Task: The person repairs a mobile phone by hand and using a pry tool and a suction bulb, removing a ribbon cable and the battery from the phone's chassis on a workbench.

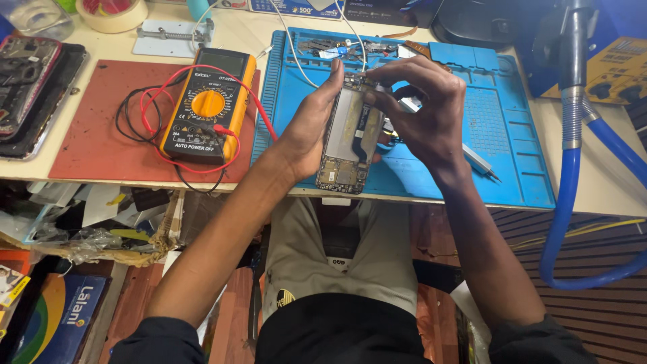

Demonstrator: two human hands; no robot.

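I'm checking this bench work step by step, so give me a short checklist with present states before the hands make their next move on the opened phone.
1. Opened phone supported: ok, left hand cradles it from behind.
2. Right hand placed: ok, its fingers pinch at the phone's top edge.
3. Phone over the blue work mat: ok, held above it.
4. White cable free of the phone's top: cannot tell, it ends behind the fingers.
5. Multimeter and its red lead out of the way: ok, left of the hands.
6. Small parts loose inside the phone: cannot tell.
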